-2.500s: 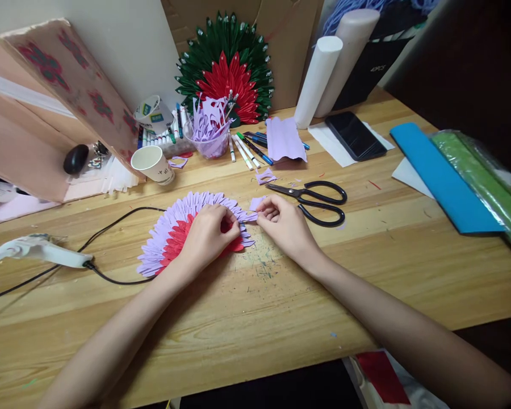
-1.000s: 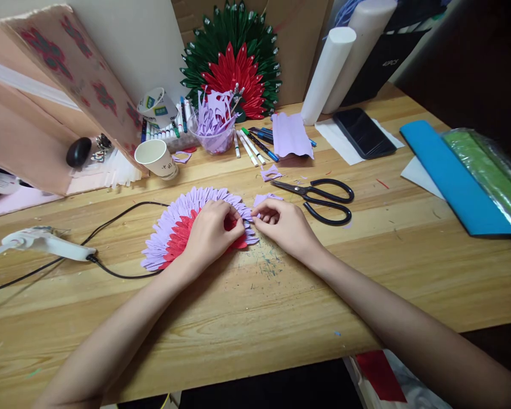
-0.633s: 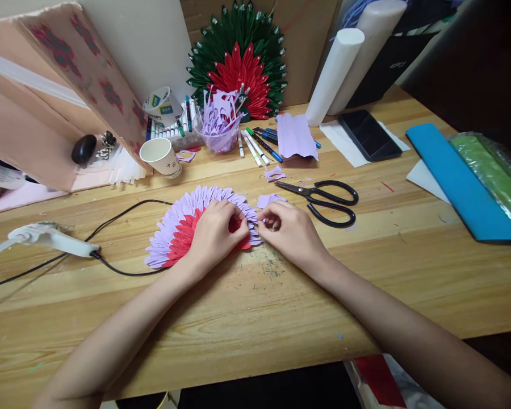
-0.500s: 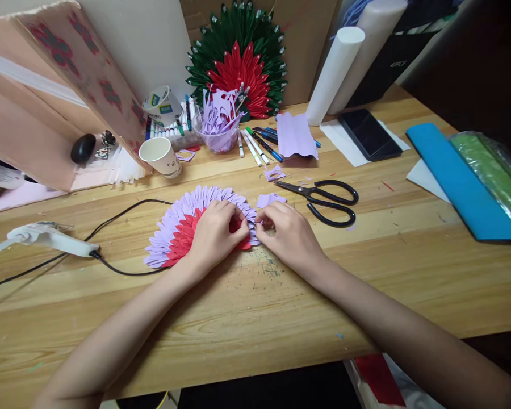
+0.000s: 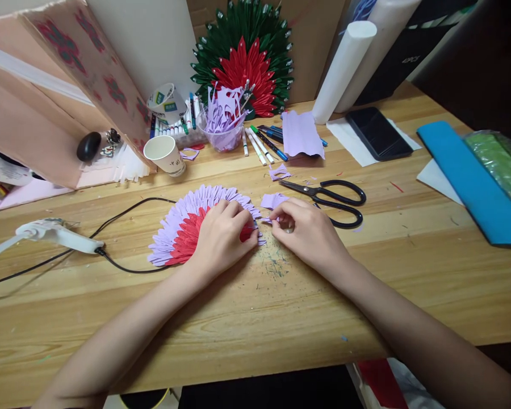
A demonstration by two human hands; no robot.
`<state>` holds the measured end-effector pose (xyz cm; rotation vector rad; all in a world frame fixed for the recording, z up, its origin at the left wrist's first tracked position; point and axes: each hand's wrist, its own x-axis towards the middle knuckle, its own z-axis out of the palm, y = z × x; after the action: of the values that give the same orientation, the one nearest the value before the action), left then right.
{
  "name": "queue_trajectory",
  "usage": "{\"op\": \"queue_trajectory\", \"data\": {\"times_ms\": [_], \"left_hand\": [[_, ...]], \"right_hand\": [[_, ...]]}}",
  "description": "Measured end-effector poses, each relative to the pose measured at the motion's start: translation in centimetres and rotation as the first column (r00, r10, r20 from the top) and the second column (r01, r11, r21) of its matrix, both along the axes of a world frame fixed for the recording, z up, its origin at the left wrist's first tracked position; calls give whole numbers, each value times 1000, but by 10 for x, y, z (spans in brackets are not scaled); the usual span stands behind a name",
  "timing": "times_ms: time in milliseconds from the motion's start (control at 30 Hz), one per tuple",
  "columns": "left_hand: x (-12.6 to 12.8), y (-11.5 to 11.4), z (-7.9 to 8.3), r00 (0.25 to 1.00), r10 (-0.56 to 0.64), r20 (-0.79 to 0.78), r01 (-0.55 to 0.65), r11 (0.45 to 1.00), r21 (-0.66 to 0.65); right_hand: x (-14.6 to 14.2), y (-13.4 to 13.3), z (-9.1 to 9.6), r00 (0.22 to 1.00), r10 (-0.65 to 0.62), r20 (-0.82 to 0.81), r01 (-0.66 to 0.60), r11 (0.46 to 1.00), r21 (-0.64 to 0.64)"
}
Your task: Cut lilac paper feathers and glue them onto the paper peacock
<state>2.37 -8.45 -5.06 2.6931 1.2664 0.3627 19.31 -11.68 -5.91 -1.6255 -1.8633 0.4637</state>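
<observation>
A half-round fan of crepe-paper petals [image 5: 185, 218], lilac outside and red inside, lies flat on the wooden table. My left hand [image 5: 223, 233] rests over its right part, thumb and fingertips closed on the right edge. Between the thumb and index finger of my right hand [image 5: 310, 230] is a small lilac paper petal [image 5: 266, 220], held just right of the fan. Behind that hand are black-handled scissors [image 5: 309, 190], blades partly apart, one handle loop partly covered. A folded lilac paper piece [image 5: 272, 200] lies beside the right fingertips.
To the left is a white glue gun [image 5: 62, 236] with a black cord running behind and under the fan. Farther back stand a paper cup [image 5: 164, 156], a bowl of lilac scraps [image 5: 223, 133], and a green-and-red fan [image 5: 242, 62]. A phone [image 5: 378, 133] lies back right.
My right hand has moved right, away from the fan's edge, with the lilac petal in its fingers. My left hand stays on the fan. The whole view has shifted slightly.
</observation>
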Motion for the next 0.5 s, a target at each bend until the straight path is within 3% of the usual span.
{"op": "queue_trajectory", "data": {"times_ms": [300,500], "left_hand": [[2,-2,-2,999,17,-48,-14,998,67],[-2,-3,-2,989,114,95,-103,989,-107]], "right_hand": [[-1,-3,1,999,-6,-37,4,999,-52],[-8,-5,-2,991,19,-133,-31,996,-89]]}}
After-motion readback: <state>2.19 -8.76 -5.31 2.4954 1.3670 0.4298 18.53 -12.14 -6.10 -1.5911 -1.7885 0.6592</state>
